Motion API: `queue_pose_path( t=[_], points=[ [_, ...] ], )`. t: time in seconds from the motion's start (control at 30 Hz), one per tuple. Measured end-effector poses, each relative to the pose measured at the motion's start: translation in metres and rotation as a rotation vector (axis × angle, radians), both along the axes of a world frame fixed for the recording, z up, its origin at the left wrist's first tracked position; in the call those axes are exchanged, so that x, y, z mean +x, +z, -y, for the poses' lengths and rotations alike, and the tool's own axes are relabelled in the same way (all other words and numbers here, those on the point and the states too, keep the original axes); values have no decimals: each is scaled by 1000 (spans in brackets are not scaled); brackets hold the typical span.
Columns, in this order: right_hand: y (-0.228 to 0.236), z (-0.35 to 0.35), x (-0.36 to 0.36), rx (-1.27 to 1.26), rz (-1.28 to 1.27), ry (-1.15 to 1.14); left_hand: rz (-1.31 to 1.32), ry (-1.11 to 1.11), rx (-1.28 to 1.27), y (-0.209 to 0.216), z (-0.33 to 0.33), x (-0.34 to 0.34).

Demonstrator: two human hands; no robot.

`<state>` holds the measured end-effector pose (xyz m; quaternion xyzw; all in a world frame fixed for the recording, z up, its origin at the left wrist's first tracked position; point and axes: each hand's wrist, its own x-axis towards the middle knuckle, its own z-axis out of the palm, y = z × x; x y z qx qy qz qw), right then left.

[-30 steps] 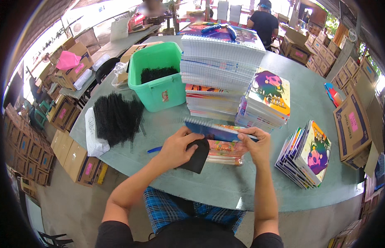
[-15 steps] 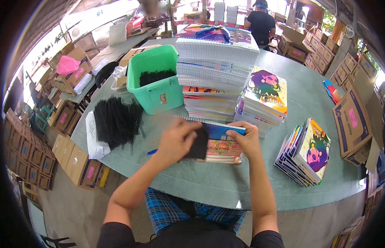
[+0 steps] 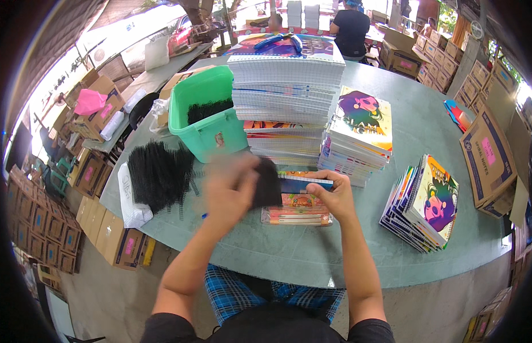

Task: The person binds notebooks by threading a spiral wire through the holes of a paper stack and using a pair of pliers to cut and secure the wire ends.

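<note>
My right hand (image 3: 334, 194) is closed on the right end of a blue-covered notebook (image 3: 303, 184), its thumb on top. Under and in front of this lies a small stack with an orange-pink patterned top (image 3: 300, 208). My left hand (image 3: 232, 186) is at the notebook's left end, its fingers smeared by motion. Beside those fingers is a flat-looking black piece (image 3: 268, 184); whether the hand holds it, I cannot tell. To the left lies a heap of black spiral binding coils (image 3: 160, 174) on a white plastic bag (image 3: 134, 200). More coils (image 3: 209, 110) sit in a green tub (image 3: 206, 140).
A tall stack of unbound notebooks (image 3: 286, 91) stands behind my hands, a blue-handled tool (image 3: 279, 41) on top. Beside it is a shorter notebook stack (image 3: 357, 134); spiral-bound notebooks (image 3: 429, 206) lie at right. A cardboard box (image 3: 489, 160) borders the table (image 3: 357, 251). Another person (image 3: 350, 31) is beyond.
My left hand and the black piece have moved left, away from my right hand. The blue-covered notebook stays in my right hand. The whole view has shifted slightly.
</note>
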<state>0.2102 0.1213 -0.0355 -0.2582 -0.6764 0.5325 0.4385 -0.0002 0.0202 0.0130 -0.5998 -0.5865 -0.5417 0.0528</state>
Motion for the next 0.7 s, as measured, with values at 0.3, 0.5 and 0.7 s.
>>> queue_pose_path(
  t=[0.3,0.5,0.7],
  points=[
    [-5,-6,-1,11,-57,-84,-153,-150,-213,0,-6,21],
    [1,1,1,20,68,-69,-53,-92,-104,0,-13,29],
    [-1,-4,-4,-158,-179,27,67,48,102,12,-17,36]
  ],
)
